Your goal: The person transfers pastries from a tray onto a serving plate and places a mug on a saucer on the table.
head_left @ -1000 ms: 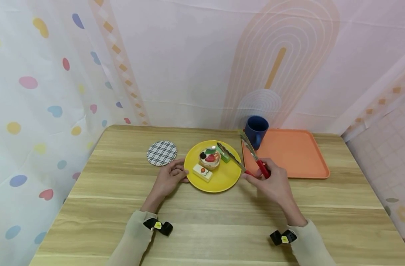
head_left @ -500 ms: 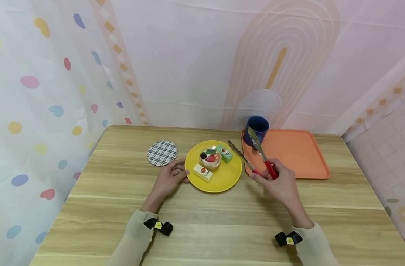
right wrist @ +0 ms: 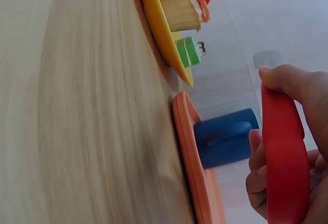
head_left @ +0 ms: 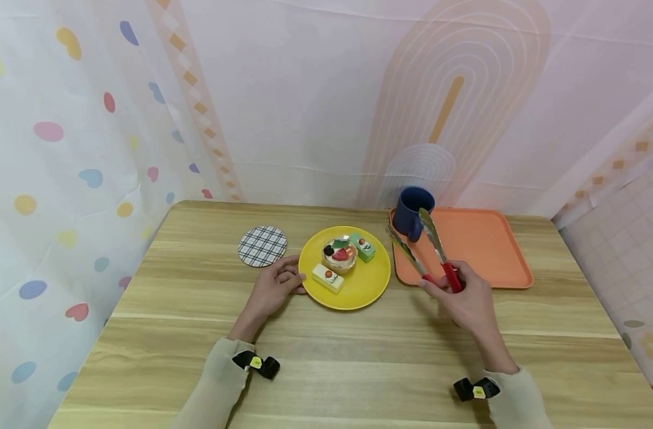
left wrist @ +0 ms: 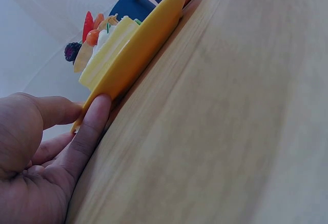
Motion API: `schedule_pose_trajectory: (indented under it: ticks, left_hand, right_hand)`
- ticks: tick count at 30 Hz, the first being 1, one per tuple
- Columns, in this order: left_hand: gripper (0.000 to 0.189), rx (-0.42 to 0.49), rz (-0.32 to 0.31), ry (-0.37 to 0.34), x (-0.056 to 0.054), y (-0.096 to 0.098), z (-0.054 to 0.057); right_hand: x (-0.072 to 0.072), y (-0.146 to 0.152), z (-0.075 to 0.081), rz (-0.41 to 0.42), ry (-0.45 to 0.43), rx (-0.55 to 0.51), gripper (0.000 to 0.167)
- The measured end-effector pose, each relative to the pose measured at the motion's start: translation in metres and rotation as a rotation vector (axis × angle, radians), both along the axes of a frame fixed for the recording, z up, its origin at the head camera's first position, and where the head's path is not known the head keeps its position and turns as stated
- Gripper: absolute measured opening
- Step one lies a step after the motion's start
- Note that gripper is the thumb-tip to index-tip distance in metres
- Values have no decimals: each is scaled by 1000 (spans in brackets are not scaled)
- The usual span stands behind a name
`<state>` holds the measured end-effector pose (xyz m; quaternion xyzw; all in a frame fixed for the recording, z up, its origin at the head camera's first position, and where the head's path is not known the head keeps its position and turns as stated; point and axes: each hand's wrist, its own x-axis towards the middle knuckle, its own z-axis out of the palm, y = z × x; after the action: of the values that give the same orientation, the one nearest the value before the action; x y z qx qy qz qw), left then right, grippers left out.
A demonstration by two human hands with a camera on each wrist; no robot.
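Observation:
My left hand [head_left: 273,287] pinches the left rim of a yellow plate [head_left: 366,287], thumb on top and a finger beneath in the left wrist view. On the plate sit a fruit tart [head_left: 339,255], a cream-coloured cake slice [head_left: 327,278] and a green cake slice [head_left: 363,246]. Red-handled metal tongs [head_left: 451,277] are in my right hand [head_left: 468,301], their arms spread and nothing between the tips. In the head view those tips overlap the blue mug and the left part of the orange tray. The right wrist view shows fingers and thumb around the red handle [right wrist: 284,152].
An orange tray [head_left: 482,250] lies at the back right, with a blue mug [head_left: 409,211] standing at its left back corner. A round checked coaster [head_left: 262,246] is left of the plate. A patterned curtain [head_left: 305,107] rises behind the wooden table [head_left: 326,369].
My right hand has moved right with the tongs, away from over the green cake slice and toward the tray. The left hand and the plate stay in place.

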<state>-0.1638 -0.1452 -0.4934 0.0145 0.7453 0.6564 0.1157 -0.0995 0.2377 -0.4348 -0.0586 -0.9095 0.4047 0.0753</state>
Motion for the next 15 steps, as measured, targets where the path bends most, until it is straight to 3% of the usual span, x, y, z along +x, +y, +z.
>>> schedule_pose_trajectory:
  ticks: [15]
  left_hand:
    - [49, 7, -3, 4, 0, 0, 0]
  right_hand:
    - [12, 25, 0, -66, -60, -12, 69]
